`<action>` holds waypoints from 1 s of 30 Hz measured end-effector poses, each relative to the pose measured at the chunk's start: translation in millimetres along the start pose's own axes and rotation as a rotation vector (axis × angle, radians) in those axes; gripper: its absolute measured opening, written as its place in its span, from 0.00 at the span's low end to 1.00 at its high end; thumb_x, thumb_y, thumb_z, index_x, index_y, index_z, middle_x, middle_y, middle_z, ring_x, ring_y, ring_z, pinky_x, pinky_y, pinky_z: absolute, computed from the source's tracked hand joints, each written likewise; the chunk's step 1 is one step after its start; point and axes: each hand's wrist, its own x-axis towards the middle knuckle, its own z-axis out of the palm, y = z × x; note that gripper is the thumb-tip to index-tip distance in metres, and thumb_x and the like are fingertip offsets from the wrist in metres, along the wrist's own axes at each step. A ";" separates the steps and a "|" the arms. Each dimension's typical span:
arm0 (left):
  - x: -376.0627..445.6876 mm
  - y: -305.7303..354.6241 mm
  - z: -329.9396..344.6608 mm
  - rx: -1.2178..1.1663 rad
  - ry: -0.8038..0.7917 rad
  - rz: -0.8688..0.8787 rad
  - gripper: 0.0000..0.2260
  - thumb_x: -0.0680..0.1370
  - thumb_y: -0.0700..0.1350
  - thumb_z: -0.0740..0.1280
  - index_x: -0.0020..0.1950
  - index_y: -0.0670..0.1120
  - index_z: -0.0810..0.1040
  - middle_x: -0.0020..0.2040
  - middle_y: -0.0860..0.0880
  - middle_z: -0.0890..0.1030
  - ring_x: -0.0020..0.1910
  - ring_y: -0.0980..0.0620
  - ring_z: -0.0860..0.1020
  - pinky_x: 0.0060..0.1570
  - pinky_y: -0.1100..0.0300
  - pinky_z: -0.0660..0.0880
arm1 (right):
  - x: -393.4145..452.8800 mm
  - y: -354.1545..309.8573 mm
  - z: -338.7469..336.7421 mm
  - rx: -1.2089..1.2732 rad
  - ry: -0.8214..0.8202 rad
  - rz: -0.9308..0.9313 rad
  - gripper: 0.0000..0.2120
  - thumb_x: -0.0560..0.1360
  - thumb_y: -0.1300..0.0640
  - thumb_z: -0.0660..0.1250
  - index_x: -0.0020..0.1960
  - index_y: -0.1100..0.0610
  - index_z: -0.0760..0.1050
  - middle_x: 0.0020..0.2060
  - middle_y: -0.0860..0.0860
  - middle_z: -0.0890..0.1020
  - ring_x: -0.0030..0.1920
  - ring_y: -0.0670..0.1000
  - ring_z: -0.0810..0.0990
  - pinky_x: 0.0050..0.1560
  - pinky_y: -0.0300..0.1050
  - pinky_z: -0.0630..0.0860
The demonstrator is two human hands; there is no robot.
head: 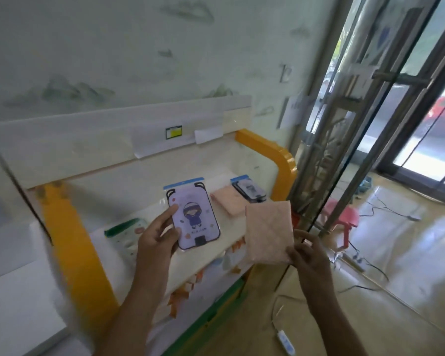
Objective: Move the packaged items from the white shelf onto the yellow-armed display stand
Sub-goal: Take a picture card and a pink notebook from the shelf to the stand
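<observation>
The left hand point(159, 233) grips a lavender cartoon package point(194, 217) by its near-left edge, thumb on the front face and fingers curled at the lower edge. The package sits upright-tilted over the cream shelf surface of the display stand point(280, 155), between the stand's two yellow arms. The right hand point(307, 253) pinches a pink quilted package point(269, 232) at its near-right corner; the package extends up and left from the hand, near the stand's right edge. On the shelf, a second pink package point(229, 200) lies flat at far right, touching a second lavender package point(249, 190) behind it. A green-and-white package point(127, 233) lies left of the left hand.
</observation>
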 end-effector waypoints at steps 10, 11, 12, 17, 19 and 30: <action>88.7 -28.2 54.8 0.031 0.074 -0.026 0.21 0.78 0.30 0.62 0.65 0.49 0.80 0.54 0.55 0.85 0.52 0.52 0.84 0.48 0.55 0.81 | 110.5 45.5 14.2 -0.039 -0.086 0.054 0.12 0.77 0.66 0.67 0.52 0.49 0.78 0.44 0.52 0.83 0.46 0.55 0.82 0.48 0.64 0.80; 95.8 -29.9 56.9 0.039 0.092 -0.024 0.21 0.78 0.30 0.62 0.64 0.49 0.80 0.54 0.55 0.85 0.52 0.51 0.84 0.48 0.53 0.81 | 120.7 50.3 18.1 -0.038 -0.101 0.061 0.12 0.77 0.66 0.67 0.51 0.48 0.78 0.46 0.54 0.82 0.47 0.56 0.82 0.48 0.64 0.79; 102.6 -31.5 59.3 0.051 0.113 -0.024 0.21 0.77 0.30 0.62 0.64 0.49 0.80 0.54 0.55 0.85 0.52 0.50 0.84 0.48 0.53 0.81 | 130.2 55.4 21.4 -0.038 -0.119 0.060 0.12 0.77 0.66 0.67 0.50 0.49 0.79 0.48 0.54 0.82 0.48 0.56 0.82 0.48 0.63 0.80; 132.3 -45.0 80.0 0.102 0.200 -0.029 0.21 0.77 0.30 0.62 0.61 0.51 0.81 0.53 0.55 0.85 0.53 0.48 0.83 0.51 0.50 0.80 | 189.0 83.1 35.5 -0.105 -0.244 0.046 0.12 0.78 0.66 0.66 0.51 0.49 0.80 0.47 0.46 0.81 0.43 0.43 0.81 0.36 0.35 0.77; 143.0 -49.9 89.1 0.114 0.247 -0.003 0.21 0.77 0.30 0.63 0.63 0.50 0.81 0.54 0.55 0.85 0.55 0.46 0.82 0.54 0.47 0.80 | 215.7 95.2 40.5 -0.098 -0.305 0.038 0.12 0.78 0.66 0.66 0.51 0.50 0.80 0.49 0.45 0.82 0.44 0.40 0.81 0.38 0.34 0.77; 174.5 -84.3 155.2 0.171 0.487 0.050 0.22 0.77 0.31 0.63 0.62 0.53 0.81 0.56 0.53 0.85 0.54 0.49 0.83 0.56 0.47 0.79 | 329.6 161.3 79.0 -0.191 -0.615 -0.028 0.11 0.78 0.62 0.68 0.54 0.47 0.79 0.49 0.46 0.83 0.49 0.48 0.82 0.47 0.51 0.81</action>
